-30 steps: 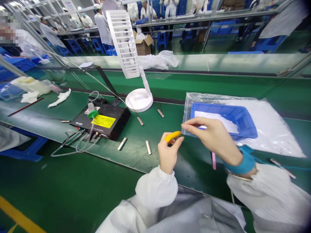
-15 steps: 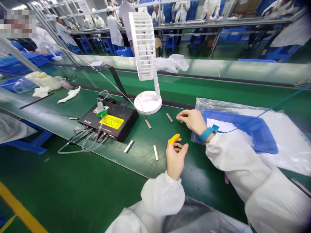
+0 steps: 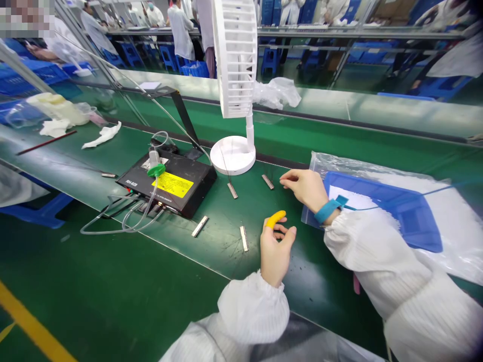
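Over the green bench top, my left hand (image 3: 277, 251) wears a yellow finger cot (image 3: 276, 219) on its index finger. Its thumb and index finger stand apart with nothing visible between them. My right hand (image 3: 306, 190), banded by a blue wrist strap (image 3: 332, 208), has thumb and fingers pinched together; what they hold, if anything, is too small to see. Just left of its fingertips lies a small strip with thin dark wires (image 3: 267, 182). A pale toothed strip (image 3: 244, 239) rests left of my left hand. Similar strips (image 3: 199, 226) (image 3: 232, 190) lie farther left.
A white fan (image 3: 234, 156) stands at the bench's back. Left of it sits a black control box (image 3: 166, 183) with clear tubes. A blue tray (image 3: 418, 218) holding small white pieces lies on a plastic bag (image 3: 458, 251) at right. Co-workers stand across the aisle.
The view has shifted slightly, so most bench items sit a little differently in the frame. Both hands keep nearly the same pose; the left index finger points a bit more to the right.
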A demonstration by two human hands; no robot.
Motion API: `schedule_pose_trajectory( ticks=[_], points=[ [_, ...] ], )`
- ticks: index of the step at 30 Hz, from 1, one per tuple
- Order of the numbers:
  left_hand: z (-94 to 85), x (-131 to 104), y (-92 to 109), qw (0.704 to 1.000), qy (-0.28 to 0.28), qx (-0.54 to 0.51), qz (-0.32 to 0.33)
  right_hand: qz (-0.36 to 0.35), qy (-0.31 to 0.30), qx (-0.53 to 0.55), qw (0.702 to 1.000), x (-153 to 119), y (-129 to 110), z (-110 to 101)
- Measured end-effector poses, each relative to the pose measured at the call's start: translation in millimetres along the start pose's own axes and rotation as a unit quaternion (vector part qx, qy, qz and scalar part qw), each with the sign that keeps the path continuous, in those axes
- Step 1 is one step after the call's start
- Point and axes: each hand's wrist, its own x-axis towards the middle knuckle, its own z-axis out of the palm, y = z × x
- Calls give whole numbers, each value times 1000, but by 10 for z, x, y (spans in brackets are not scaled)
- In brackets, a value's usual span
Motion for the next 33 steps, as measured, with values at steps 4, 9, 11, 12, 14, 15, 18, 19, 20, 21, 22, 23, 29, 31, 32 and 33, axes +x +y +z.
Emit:
schedule_pose_trajectory(
  ticks=[4, 9, 11, 12, 14, 15, 18, 19, 20, 21, 22, 23, 29, 31, 32, 33],
  points=[
    [-5, 15, -10, 1000, 0, -5, 14, 6, -17, -19, 1000, 15, 24, 4],
    [-1, 74, 0, 999, 29, -22, 39, 20, -72, -55, 996, 16, 45, 39],
    [3, 90, 8, 997, 47, -32, 44, 26, -91, -69, 993, 5, 44, 68],
    [5, 95, 13, 997, 54, -37, 44, 28, -96, -73, 992, 0, 41, 87],
    [10, 99, 25, 996, 65, -45, 39, 32, -100, -75, 992, -10, 32, 134],
    [12, 98, 31, 996, 69, -48, 36, 33, -99, -73, 992, -14, 27, 162],
    [9, 96, 47, 995, 75, -53, 30, 37, -88, -62, 993, -22, 21, 248],
    [5, 95, 51, 995, 75, -55, 29, 38, -83, -57, 994, -24, 22, 275],
    [0, 94, 53, 995, 76, -56, 28, 38, -78, -52, 995, -26, 26, 299],
    [-5, 93, 54, 995, 75, -57, 26, 38, -74, -48, 995, -28, 32, 319],
    [-11, 93, 54, 995, 75, -58, 25, 38, -70, -44, 996, -30, 40, 337],
    [-15, 92, 54, 995, 75, -60, 24, 38, -67, -40, 996, -30, 49, 351],
    [-24, 90, 54, 995, 76, -62, 17, 32, -63, -30, 997, -20, 76, 386],
    [-26, 88, 53, 995, 74, -61, 16, 33, -63, -29, 997, -16, 71, 390],
    [-27, 87, 53, 995, 73, -60, 17, 34, -63, -29, 997, -13, 68, 391],
    [-29, 86, 51, 996, 71, -58, 17, 35, -63, -29, 997, -11, 66, 393]
  ],
)
